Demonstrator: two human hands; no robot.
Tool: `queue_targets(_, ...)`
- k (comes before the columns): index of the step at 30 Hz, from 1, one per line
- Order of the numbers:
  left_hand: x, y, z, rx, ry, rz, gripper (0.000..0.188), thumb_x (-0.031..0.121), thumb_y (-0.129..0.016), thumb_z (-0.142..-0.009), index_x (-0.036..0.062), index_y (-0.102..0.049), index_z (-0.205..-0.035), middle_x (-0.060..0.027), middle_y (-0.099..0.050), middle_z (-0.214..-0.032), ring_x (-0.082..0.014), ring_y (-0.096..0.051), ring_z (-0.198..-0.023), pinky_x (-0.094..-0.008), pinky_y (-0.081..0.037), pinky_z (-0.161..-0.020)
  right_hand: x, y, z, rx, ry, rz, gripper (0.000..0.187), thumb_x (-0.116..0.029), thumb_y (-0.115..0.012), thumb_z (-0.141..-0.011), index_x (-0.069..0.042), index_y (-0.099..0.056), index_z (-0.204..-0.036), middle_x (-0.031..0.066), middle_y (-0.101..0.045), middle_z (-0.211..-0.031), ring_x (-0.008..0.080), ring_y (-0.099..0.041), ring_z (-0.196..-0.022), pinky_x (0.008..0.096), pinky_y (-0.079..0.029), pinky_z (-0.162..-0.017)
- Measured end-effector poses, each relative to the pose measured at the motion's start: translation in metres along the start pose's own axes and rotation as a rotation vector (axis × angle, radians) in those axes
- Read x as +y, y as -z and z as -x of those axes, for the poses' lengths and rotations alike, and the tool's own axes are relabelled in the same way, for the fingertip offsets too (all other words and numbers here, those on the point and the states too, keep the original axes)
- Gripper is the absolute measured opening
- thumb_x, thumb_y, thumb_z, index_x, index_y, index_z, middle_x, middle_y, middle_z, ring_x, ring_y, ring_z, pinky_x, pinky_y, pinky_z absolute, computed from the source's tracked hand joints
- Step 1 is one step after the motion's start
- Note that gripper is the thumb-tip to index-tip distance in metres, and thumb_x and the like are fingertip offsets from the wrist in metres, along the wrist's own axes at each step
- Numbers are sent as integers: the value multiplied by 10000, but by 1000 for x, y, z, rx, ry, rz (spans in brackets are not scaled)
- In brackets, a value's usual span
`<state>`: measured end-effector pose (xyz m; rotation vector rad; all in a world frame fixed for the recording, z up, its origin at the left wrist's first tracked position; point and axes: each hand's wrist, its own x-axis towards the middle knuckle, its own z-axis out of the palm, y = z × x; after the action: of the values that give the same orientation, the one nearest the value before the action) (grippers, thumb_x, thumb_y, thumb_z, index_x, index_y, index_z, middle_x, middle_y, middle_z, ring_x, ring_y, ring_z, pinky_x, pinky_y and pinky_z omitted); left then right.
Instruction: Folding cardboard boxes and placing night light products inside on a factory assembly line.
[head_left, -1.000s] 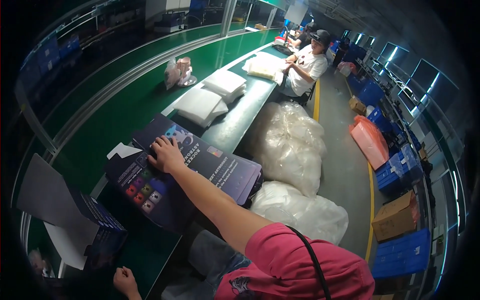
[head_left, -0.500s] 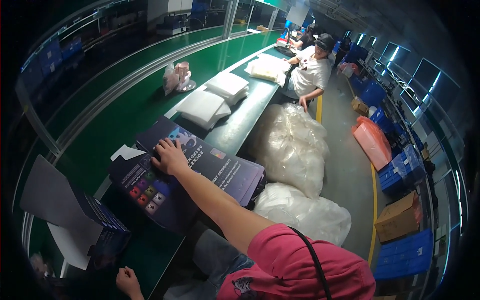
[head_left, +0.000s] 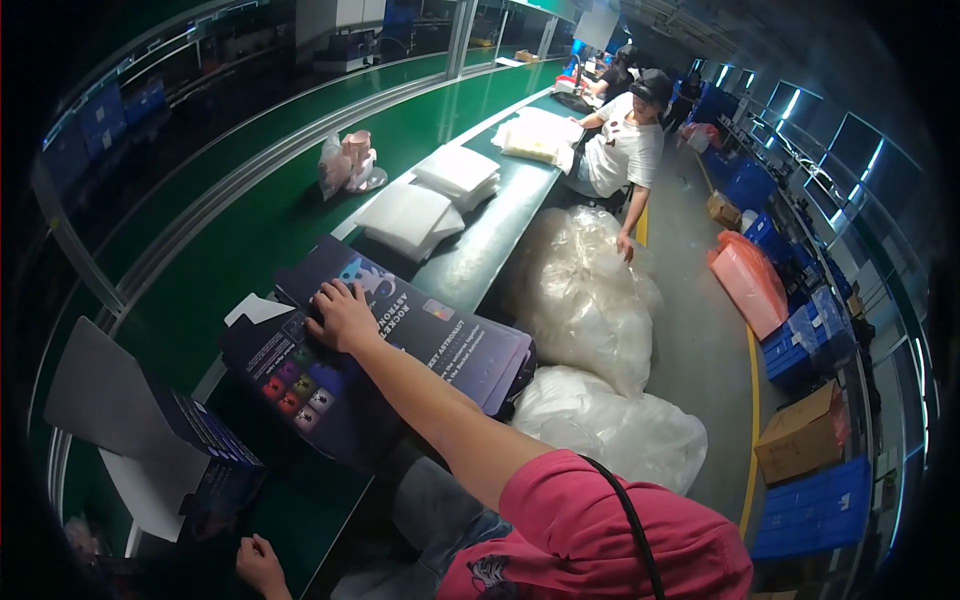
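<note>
My right hand (head_left: 343,315) lies palm down, fingers spread, on a stack of flat, dark purple printed cartons (head_left: 470,352) at the bench edge. One carton in the stack shows a grid of small coloured pictures, and a white flap (head_left: 255,308) sticks up at its left. Low in the view, my left hand (head_left: 262,567) is loosely curled by the bench edge, with nothing visible in it. Beyond that hand, to the left, stands an opened carton (head_left: 222,480) with a dark printed side and raised pale flaps.
White foam sheets (head_left: 408,217) are piled farther along the bench (head_left: 480,262). Big clear plastic bags (head_left: 590,300) bulge beside it on the right. A co-worker in a white shirt (head_left: 622,150) sits beyond them. Blue crates (head_left: 812,510) and a brown cardboard box (head_left: 800,435) line the aisle.
The co-worker's near hand has moved slightly right and down onto the plastic bag. The view has shifted a little. My right hand stays on the cartons, and my left hand remains curled.
</note>
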<state>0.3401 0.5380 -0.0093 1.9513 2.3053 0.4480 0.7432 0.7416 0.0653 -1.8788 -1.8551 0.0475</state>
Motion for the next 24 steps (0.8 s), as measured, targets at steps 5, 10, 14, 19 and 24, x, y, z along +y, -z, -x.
queue_targets(5,-11,-12,-4,102,92,253,260,73,-532,-896,60,-500,-1154,-66,-462,-736,-158,-450,-638,-286,-396,-619,5,1,-1,33,2,10,499,-427,-528,-857,-60,-555,-1195,129,-458,-1347,292,-346,-1318,477,-204,-1100)
queue_targets(10,-9,-5,1,139,60,189,376,28,-486,-894,71,-459,-1267,-121,-546,-1056,-201,-520,-790,-289,-433,-703,3,-2,0,39,17,20,498,-424,-524,-863,-58,-552,-1198,131,-455,-1348,294,-349,-1315,480,-210,-1096)
queue_targets(14,1,11,6,21,117,167,383,17,-461,-890,76,-465,-1268,-141,-506,-1205,-217,-541,-858,-290,-449,-732,-4,-4,3,31,33,0,487,-412,-533,-865,-51,-553,-1192,135,-457,-1344,298,-346,-1316,486,-218,-1090)
queue_targets(19,0,-11,-1,79,102,259,347,43,-486,-899,76,-481,-1245,-117,-557,-1143,-202,-570,-890,-292,-463,-736,9,6,6,44,16,18,491,-408,-539,-863,-49,-547,-1198,136,-459,-1340,302,-348,-1314,488,-215,-1093)
queue_targets(24,-11,8,10,156,55,426,389,61,-595,-839,78,-528,-1223,-120,-629,-828,-176,-599,-708,-305,-478,-650,-3,-19,-3,193,168,-2,404,-385,-611,-805,-28,-595,-994,156,-562,-1090,329,-493,-1102,468,-367,-943)
